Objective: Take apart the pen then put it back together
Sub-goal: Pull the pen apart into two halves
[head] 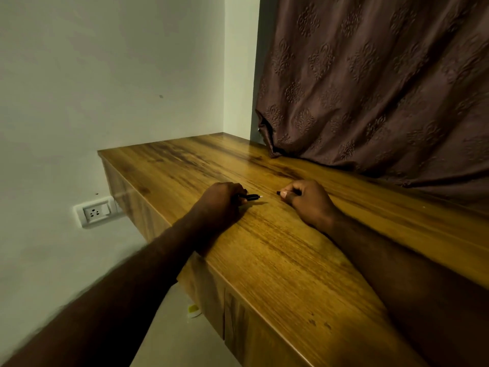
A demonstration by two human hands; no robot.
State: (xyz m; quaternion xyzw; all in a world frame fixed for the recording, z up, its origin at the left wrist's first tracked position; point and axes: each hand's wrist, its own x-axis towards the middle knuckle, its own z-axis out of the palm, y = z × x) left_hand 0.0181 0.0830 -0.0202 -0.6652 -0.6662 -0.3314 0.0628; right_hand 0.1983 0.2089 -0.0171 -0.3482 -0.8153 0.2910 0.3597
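Note:
The pen is in two pieces over the wooden counter point(277, 250). My left hand point(221, 198) is closed around a dark pen body point(251, 197) whose pale tip points right. My right hand point(308, 197) grips a second dark pen piece point(279, 193), its open end facing left toward the tip. A short gap separates the two pieces. Both hands rest on the counter surface, and most of each piece is hidden inside the fingers.
A brown patterned curtain point(370, 88) hangs over the counter's far right side. A white wall socket point(95, 212) sits left of the counter below its edge. A small yellow and white object point(193, 311) lies on the floor beside the cabinet.

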